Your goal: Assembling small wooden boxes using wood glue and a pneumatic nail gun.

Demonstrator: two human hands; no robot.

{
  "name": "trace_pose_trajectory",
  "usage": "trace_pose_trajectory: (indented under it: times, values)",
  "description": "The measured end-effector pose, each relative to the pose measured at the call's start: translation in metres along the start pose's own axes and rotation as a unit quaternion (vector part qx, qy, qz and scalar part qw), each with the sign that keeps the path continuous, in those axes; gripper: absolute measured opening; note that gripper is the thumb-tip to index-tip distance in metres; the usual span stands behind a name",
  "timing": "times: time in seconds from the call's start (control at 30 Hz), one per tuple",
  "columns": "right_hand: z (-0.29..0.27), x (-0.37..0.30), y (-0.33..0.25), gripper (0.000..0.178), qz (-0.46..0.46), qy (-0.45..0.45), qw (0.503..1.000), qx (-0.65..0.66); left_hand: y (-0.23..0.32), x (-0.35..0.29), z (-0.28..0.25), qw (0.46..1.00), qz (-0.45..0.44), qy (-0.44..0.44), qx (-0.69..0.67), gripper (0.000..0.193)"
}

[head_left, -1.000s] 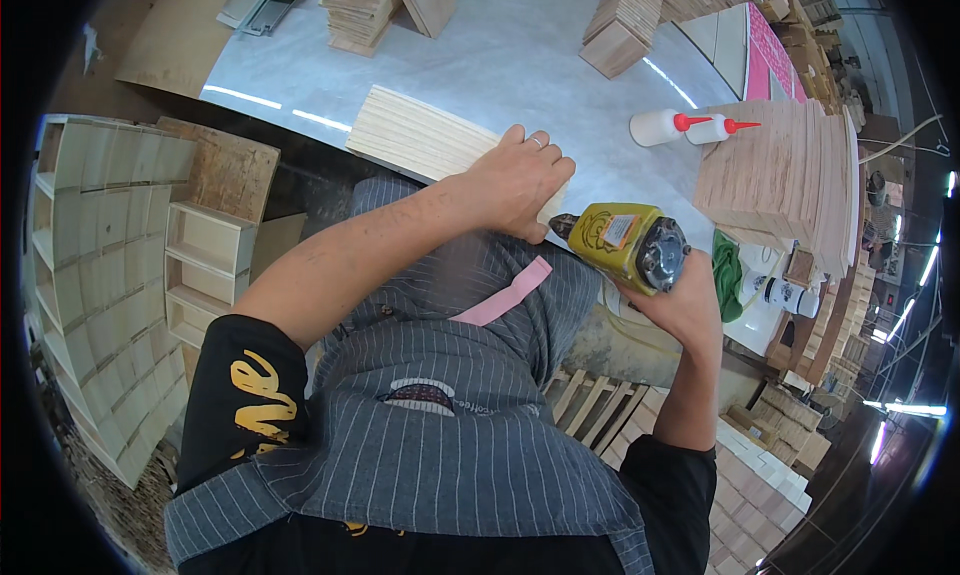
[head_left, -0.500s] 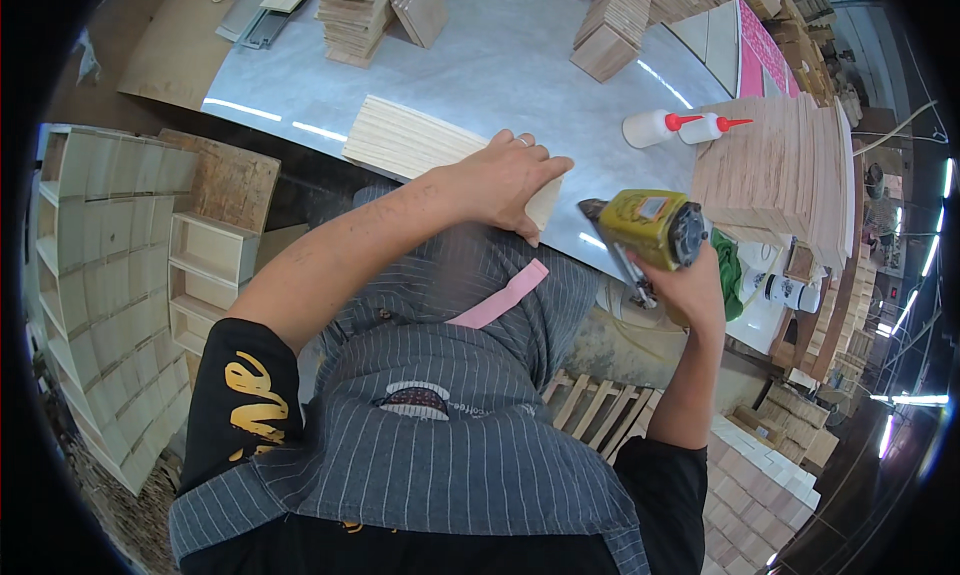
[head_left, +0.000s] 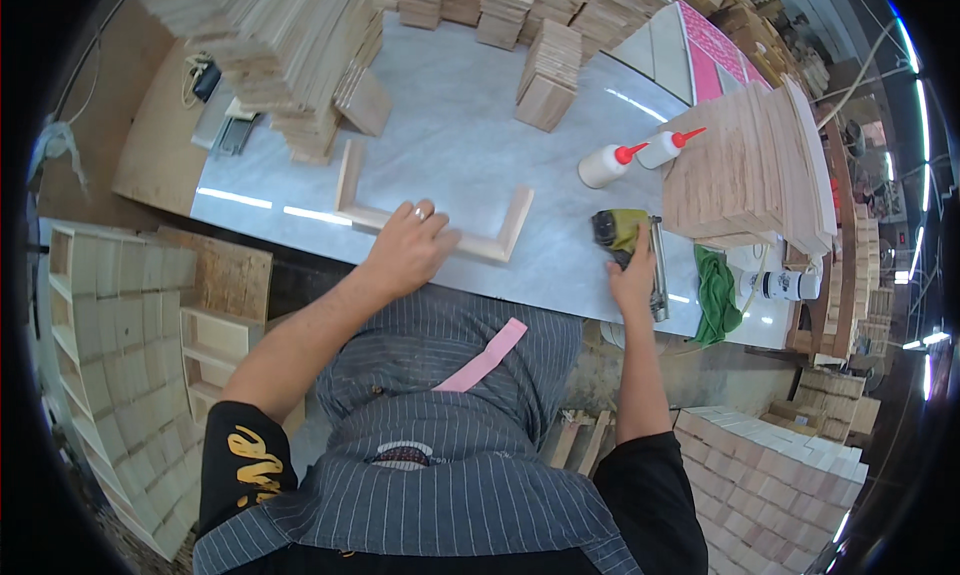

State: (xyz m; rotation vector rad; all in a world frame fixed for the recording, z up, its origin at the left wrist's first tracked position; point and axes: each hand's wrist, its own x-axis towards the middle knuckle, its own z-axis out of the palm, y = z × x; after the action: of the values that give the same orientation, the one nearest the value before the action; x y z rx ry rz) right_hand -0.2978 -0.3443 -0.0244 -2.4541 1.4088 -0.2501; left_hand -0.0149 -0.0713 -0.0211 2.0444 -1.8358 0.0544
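Note:
A three-sided wooden frame point(head_left: 378, 217) lies on the grey tabletop near its front edge. Its long piece is toward me and its two short sides point away. My left hand point(head_left: 412, 243) is closed over the middle of that long piece, fingers curled and slightly blurred. To the right, a yellow-green nail gun point(head_left: 628, 225) rests on its side on the table, its metal magazine along the right. My right hand point(head_left: 632, 275) is around its dark handle. Two white glue bottles point(head_left: 602, 167) with red tips stand beyond the nail gun.
Tall stacks of thin boards point(head_left: 270, 45) rise at the back left; a large board stack point(head_left: 735, 165) stands at right. A green cloth point(head_left: 716, 295) hangs at the front right edge. Finished wooden boxes point(head_left: 120, 335) are piled on the left below the table point(head_left: 440, 85).
The wooden piece has gone from standing at the table edge under my left hand to lying as an open frame. My right hand has brought the nail gun down onto the table.

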Motion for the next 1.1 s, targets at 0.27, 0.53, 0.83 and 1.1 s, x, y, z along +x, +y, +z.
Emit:
trace_pose_trajectory:
  times: [0.27,0.53,0.83,1.1]
  values:
    - [0.011,0.073,-0.063,0.092,-0.004,0.095,0.995,-0.017,0.013,-0.017,0.020,0.998,-0.045,-0.013,-0.028,0.040]
    - [0.025,0.131,-0.080,0.079,0.082,0.006,0.993,0.083,0.002,-0.009,0.042,0.994,-0.097,0.039,-0.042,0.059]
    - [-0.092,0.044,-0.156,0.056,0.028,-0.261,0.684,0.680,0.006,-0.009,0.044,0.992,-0.113,0.034,-0.035,0.058]
    - [-0.091,0.002,-0.213,0.063,-0.221,-0.136,0.906,0.333,0.005,-0.013,0.052,0.990,-0.103,0.095,-0.034,0.045]
